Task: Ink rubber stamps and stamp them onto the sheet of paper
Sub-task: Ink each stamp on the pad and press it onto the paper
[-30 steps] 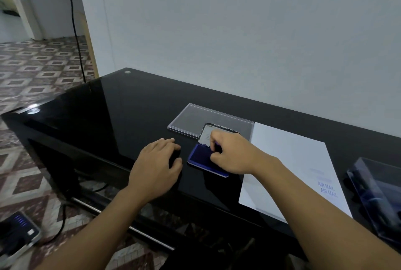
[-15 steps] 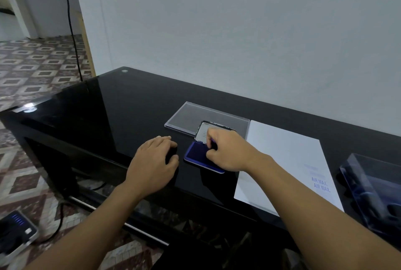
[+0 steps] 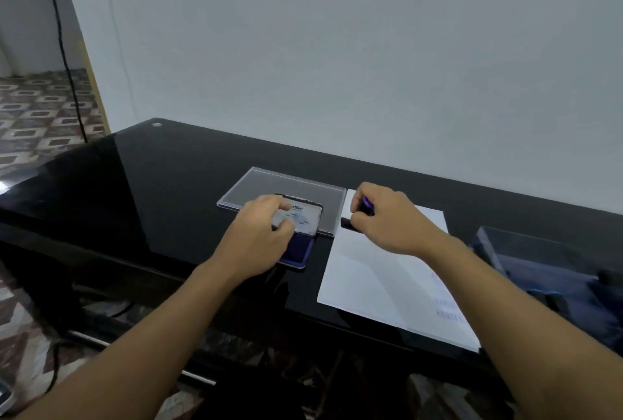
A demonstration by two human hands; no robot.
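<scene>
White paper (image 3: 381, 278) lies nearest, its near edge close to the front lip of the black glass table (image 3: 161, 183). Faint blue prints (image 3: 448, 311) sit by its right margin, well back on the wrist side of the right fingers.

Farther on, the right hand (image 3: 387, 220) is curled round a dark stamp (image 3: 350, 222), thumb and fingers pinching it. Its base seems down on the sheet's far left corner, just under the fingertips. That close to the corner, I judge part of the mark could land on the glass, and a tilted lift could smear it. Nothing pins the sheet, so it may slide on the glossy top.

Level with it, the left hand (image 3: 259, 237) pinches the raised lid (image 3: 303, 215) of the blue ink pad (image 3: 300, 251), fingers bent over it and thumb on the near side. The inked face lies just beneath the palm and could stain it.

Right of the right knuckles a clear box (image 3: 539, 257) stands near the sheet's edge, limiting a swing that way. Past both sets of fingertips a clear tray (image 3: 286, 183) lies flat, close behind the lid. Beyond it dark glass runs to the wall (image 3: 337, 65). Left of the left fingers, glass runs to the table's corner.
</scene>
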